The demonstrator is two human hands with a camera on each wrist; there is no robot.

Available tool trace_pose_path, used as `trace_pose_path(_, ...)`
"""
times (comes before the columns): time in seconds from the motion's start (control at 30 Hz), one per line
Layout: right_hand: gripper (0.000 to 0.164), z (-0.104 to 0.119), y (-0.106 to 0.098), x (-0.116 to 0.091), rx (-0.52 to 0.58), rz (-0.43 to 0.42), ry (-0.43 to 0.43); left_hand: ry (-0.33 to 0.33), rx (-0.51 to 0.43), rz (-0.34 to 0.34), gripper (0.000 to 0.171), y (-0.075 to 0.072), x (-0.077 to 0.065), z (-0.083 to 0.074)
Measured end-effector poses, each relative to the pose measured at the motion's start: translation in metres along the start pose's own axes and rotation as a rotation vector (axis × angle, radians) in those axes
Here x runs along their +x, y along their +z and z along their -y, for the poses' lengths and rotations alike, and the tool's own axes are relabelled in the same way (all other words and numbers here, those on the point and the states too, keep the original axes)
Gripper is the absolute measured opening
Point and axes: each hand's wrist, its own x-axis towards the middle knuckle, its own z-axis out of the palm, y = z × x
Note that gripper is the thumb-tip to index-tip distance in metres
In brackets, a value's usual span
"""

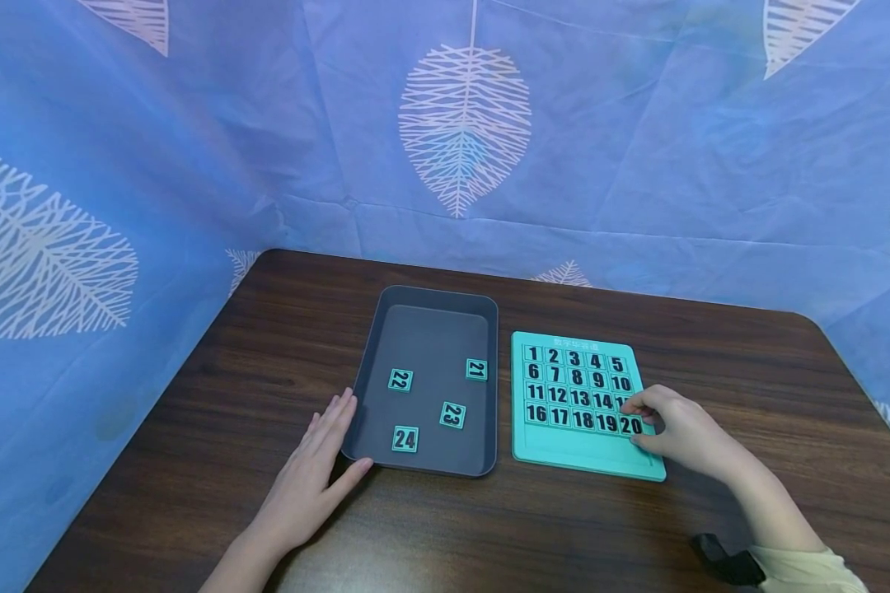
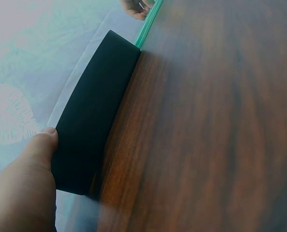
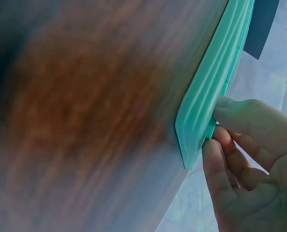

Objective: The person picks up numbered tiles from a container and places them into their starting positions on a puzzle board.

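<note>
A turquoise number board (image 1: 586, 453) lies on the table, with tiles 1 to 20 in rows and a bare strip along its near side. At the right end of the fourth row, my right hand (image 1: 678, 432) pinches the number 20 tile (image 1: 630, 425) between thumb and fingers. The tile's green edge (image 3: 211, 129) shows between the fingertips in the right wrist view. My left hand (image 1: 304, 478) lies with straight fingers along the near left corner of a dark grey tray (image 1: 433, 333), its thumb at the front edge. Inside the tray are tiles 21 (image 1: 477, 370), 22 (image 1: 400, 380), 23 (image 1: 452, 415) and 24 (image 1: 405, 439).
The tray stands just left of the board, on a dark wooden table (image 1: 445, 535). Behind and to the left hangs a blue cloth (image 1: 638, 165) with white leaf prints. A black band (image 1: 727, 562) is at my right wrist, by the pale sleeve (image 1: 808, 568).
</note>
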Motion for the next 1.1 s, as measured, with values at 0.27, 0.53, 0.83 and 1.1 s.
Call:
trace_pose_path(0.27, 0.032, -0.001, 0.001, 0.000, -0.002, -0.004, 0.002, 0.007, 0.005, -0.007, 0.074, -0.001, 0.000, 0.000)
trace_pose_path(0.53, 0.032, -0.001, 0.001, 0.000, 0.005, 0.003, -0.002, 0.008, -0.001, -0.004, 0.075, -0.002, 0.000, -0.001)
trace_pose_path(0.83, 0.033, -0.002, 0.002, 0.001, 0.002, -0.016, -0.038, -0.004, -0.009, 0.003, 0.075, -0.002, 0.000, -0.002)
trace_pose_path(1.1, 0.030, 0.014, -0.004, 0.009, 0.021, -0.039, -0.060, -0.005, -0.002, 0.006, 0.075, -0.003, 0.000, -0.002)
